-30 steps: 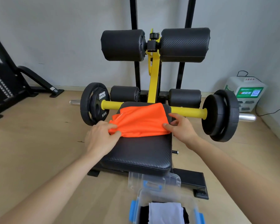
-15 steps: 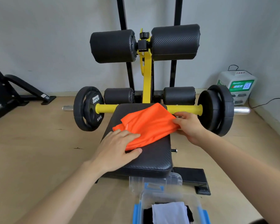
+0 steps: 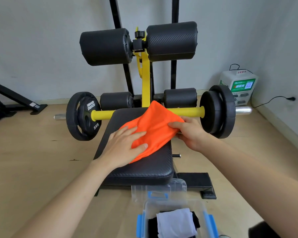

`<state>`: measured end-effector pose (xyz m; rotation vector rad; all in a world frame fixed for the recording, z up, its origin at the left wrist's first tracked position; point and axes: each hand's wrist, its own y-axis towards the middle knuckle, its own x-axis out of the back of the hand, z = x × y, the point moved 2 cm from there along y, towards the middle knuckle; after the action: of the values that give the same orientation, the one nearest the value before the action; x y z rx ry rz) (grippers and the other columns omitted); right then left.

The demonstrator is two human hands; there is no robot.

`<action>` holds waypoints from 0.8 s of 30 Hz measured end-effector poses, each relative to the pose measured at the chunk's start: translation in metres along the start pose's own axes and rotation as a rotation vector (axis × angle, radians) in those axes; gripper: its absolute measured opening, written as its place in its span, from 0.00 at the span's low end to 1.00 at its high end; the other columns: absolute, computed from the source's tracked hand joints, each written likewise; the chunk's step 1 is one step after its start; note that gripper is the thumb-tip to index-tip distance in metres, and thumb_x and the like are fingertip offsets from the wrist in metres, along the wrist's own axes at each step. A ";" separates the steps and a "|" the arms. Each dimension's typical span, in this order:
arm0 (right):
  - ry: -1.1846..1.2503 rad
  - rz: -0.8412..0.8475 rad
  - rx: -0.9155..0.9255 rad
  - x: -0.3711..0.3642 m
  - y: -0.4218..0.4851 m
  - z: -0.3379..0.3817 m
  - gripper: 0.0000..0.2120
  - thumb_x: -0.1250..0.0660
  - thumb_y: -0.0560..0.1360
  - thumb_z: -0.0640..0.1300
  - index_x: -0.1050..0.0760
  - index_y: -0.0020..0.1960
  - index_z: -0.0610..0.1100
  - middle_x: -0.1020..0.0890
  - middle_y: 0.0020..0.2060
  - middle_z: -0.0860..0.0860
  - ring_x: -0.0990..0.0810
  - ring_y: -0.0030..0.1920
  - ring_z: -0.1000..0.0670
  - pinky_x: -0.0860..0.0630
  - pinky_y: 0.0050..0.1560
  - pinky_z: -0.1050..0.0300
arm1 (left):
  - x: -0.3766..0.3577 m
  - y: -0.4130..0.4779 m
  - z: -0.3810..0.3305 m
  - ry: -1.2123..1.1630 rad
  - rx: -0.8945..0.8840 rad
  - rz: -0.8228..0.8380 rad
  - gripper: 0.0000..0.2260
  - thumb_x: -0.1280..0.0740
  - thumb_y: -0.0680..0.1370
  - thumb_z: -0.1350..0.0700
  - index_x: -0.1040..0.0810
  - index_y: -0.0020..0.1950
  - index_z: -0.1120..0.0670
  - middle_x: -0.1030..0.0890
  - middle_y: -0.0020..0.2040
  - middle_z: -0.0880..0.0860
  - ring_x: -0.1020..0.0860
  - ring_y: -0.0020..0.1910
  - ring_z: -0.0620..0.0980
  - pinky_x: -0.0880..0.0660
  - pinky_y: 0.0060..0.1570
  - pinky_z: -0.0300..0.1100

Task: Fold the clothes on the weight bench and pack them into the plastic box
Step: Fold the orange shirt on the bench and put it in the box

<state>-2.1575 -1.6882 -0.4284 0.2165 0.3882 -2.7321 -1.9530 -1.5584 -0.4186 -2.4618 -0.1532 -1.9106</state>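
Note:
A folded orange garment [image 3: 155,124] lies skewed across the black padded seat of the weight bench [image 3: 150,165]. My left hand [image 3: 126,146] rests flat on its near left part, fingers spread. At the garment's right edge, my right hand [image 3: 187,131] pinches the cloth between thumb and fingers. On the floor in front of the bench stands the clear plastic box [image 3: 172,217] with blue clips. Inside it lie a folded white garment [image 3: 176,224] and dark clothes beneath.
The box's clear lid [image 3: 159,190] leans against the bench base. A yellow bar with black weight plates [image 3: 83,115] crosses behind the seat, and black roller pads rise above. A white charging station [image 3: 237,88] stands at the right wall. Black equipment sits far left.
The orange garment has been turned, one corner now pointing away toward the yellow post. My left hand went from pinching the left edge to pressing flat on top. The view shifted slightly.

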 end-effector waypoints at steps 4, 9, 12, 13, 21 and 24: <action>0.032 0.014 0.042 0.002 -0.003 0.004 0.14 0.30 0.76 0.38 0.23 0.61 0.37 0.18 0.54 0.42 0.19 0.53 0.44 0.20 0.49 0.51 | -0.006 -0.009 -0.005 0.026 0.031 0.084 0.28 0.45 0.78 0.30 0.43 0.78 0.32 0.47 0.82 0.43 0.51 0.80 0.49 0.49 0.75 0.55; 0.076 0.083 0.121 -0.014 -0.013 0.011 0.12 0.31 0.77 0.39 0.23 0.60 0.40 0.17 0.49 0.46 0.18 0.49 0.48 0.19 0.50 0.51 | -0.011 -0.017 -0.008 0.018 0.009 0.108 0.30 0.46 0.78 0.30 0.46 0.79 0.35 0.50 0.82 0.43 0.55 0.80 0.48 0.49 0.76 0.56; 0.030 0.101 0.210 -0.023 -0.020 0.015 0.12 0.30 0.77 0.37 0.23 0.59 0.38 0.16 0.49 0.44 0.17 0.48 0.47 0.19 0.49 0.52 | -0.006 -0.023 0.004 -0.159 -0.038 0.058 0.35 0.47 0.72 0.27 0.39 0.78 0.36 0.45 0.81 0.41 0.51 0.80 0.44 0.46 0.76 0.56; -0.013 0.109 0.253 -0.026 -0.022 0.015 0.11 0.30 0.76 0.36 0.22 0.58 0.38 0.16 0.50 0.44 0.17 0.49 0.48 0.19 0.50 0.53 | -0.004 -0.026 0.011 -0.223 -0.046 0.007 0.35 0.45 0.71 0.27 0.36 0.77 0.36 0.41 0.80 0.40 0.49 0.79 0.44 0.45 0.77 0.55; -0.371 0.203 0.545 -0.051 -0.040 0.010 0.10 0.29 0.76 0.37 0.18 0.57 0.42 0.14 0.50 0.50 0.16 0.53 0.53 0.20 0.55 0.57 | 0.006 -0.041 0.052 -0.182 0.036 -0.116 0.35 0.37 0.65 0.26 0.27 0.70 0.37 0.25 0.69 0.39 0.31 0.69 0.44 0.35 0.66 0.46; -0.529 0.193 0.625 -0.064 -0.047 0.001 0.11 0.29 0.76 0.40 0.16 0.57 0.47 0.14 0.51 0.55 0.17 0.53 0.56 0.21 0.57 0.54 | 0.004 -0.041 0.052 -0.197 0.080 -0.108 0.36 0.36 0.63 0.25 0.29 0.69 0.35 0.24 0.62 0.38 0.30 0.66 0.44 0.34 0.64 0.47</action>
<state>-2.1163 -1.6247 -0.4031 -0.2949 -0.6015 -2.5014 -1.9052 -1.5129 -0.4299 -2.6328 -0.3654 -1.6579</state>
